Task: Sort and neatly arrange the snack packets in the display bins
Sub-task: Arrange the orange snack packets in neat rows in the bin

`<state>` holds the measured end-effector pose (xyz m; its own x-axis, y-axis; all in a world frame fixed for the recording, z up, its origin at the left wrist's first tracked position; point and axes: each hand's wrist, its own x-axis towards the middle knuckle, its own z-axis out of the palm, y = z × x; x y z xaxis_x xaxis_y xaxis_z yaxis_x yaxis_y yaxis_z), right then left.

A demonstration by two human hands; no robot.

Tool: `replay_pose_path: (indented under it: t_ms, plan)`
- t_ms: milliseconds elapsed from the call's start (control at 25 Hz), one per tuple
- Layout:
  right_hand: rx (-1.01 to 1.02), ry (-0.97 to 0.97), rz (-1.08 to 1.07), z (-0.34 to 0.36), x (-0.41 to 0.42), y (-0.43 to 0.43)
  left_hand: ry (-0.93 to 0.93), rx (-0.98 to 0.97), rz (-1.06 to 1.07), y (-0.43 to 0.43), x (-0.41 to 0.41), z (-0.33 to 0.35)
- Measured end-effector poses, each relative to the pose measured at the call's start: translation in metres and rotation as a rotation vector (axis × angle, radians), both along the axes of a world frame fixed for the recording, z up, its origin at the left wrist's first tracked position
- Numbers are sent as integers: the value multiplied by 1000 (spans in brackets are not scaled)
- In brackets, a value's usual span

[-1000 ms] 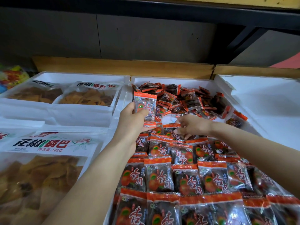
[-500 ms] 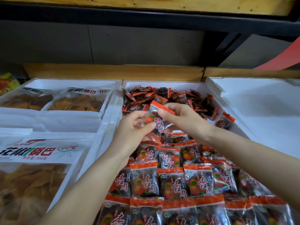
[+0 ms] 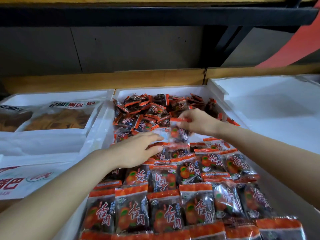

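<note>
**One packet in hand, far row being filled**

In the middle white foam bin (image 3: 174,88), the right hand (image 3: 196,122) pinches a single apricot snack packet (image 3: 178,133) by its orange top seal. The packet hangs between the loose heap of packets (image 3: 149,110) at the far end and the neat rows (image 3: 173,196) laid shingle-fashion at the near end. The left hand (image 3: 136,151) lies flat with its fingers stretched out over the left part of the farthest row; motion blur makes it hard to say whether it presses on those packets.

The step in hand looks like placing this packet. The next move calls for lowering it label up, seal toward the far side, overlapping the row beneath. Large rice-crust bags (image 3: 60,116) fill the bin to the left.
</note>
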<state>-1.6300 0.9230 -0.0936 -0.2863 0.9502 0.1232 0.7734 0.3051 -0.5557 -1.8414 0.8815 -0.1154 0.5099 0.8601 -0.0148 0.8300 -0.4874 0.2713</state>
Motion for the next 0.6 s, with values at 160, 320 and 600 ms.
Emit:
replay_pose_path:
  t_ms: [160,320,600]
  plan:
    - [-228,-143,160,-16,-3,1,98,-72,-26,19,4,-7]
    - [-191,-254,188,-26,-1,3,89,-63,-39,22,2,-9]
    - [114,-117,102,-19,-7,22,-218,256,102,42,-12,1]
